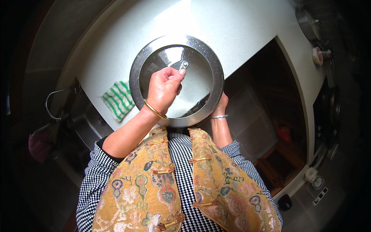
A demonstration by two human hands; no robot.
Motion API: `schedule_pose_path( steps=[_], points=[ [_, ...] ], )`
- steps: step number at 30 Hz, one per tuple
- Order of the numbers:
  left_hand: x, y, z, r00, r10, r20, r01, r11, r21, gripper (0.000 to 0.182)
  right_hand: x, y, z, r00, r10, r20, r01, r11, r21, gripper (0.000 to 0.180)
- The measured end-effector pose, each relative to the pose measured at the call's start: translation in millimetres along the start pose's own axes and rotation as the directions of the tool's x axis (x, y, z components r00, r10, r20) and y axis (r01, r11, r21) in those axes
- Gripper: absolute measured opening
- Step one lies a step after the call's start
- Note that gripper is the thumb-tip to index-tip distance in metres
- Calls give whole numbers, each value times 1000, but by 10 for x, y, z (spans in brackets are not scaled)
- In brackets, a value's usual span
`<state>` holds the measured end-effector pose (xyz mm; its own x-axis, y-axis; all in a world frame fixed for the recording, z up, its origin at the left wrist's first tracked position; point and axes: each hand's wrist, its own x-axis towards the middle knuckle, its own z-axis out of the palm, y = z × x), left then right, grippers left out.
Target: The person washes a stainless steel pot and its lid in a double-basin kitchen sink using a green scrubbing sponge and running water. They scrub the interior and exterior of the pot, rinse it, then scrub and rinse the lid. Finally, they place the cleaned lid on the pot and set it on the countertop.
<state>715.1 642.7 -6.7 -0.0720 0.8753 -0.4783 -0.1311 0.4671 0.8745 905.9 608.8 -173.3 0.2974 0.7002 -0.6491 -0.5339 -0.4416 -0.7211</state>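
Observation:
A round shiny metal lid (176, 123) with a wide rim, wet with droplets, is in front of my body above the pale countertop. My left hand (164, 88), a gold-coloured bangle at its wrist, grips the lid's metal handle (184, 64), thumb on top. At the lid's lower right edge, my right hand (221, 104) holds it from the side and below. The right fingers are hidden under the rim, and a silver-coloured bangle circles that wrist. Just left of the lid, a green-and-white striped cloth (117, 101) lies on the counter.
The pale countertop (246, 23) curves around a corner to the right. A sink (87, 127) with a curved faucet (52, 97) is at the left. A pan (307, 24), a small tub (317, 56), a dark cooktop (321, 116) and a power strip (321, 196) line the right side.

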Motion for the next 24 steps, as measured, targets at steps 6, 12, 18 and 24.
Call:
schedule_pose_path(
  steps=[6, 12, 18, 24],
  points=[
    [23, 128, -84, 993, -91, 81, 88, 995, 39, 24, 9, 13, -22, 999, -8, 40, 4, 994, 108, 41],
    [40, 202, -203, 997, -24, 68, 20, 998, 57, 24, -97, -418, -54, 994, 77, 82, -64, 987, -147, 41],
    [90, 277, -249, 999, -11, 38, 9, 999, 52, 23, -564, -1088, 264, 507, -645, 572, 819, 152, -554, 96],
    [125, 309, -193, 1000, 4, 5, -4, 1000, 6, 23, -831, -1083, 627, 523, -306, 796, 794, -165, -585, 139]
  ],
)
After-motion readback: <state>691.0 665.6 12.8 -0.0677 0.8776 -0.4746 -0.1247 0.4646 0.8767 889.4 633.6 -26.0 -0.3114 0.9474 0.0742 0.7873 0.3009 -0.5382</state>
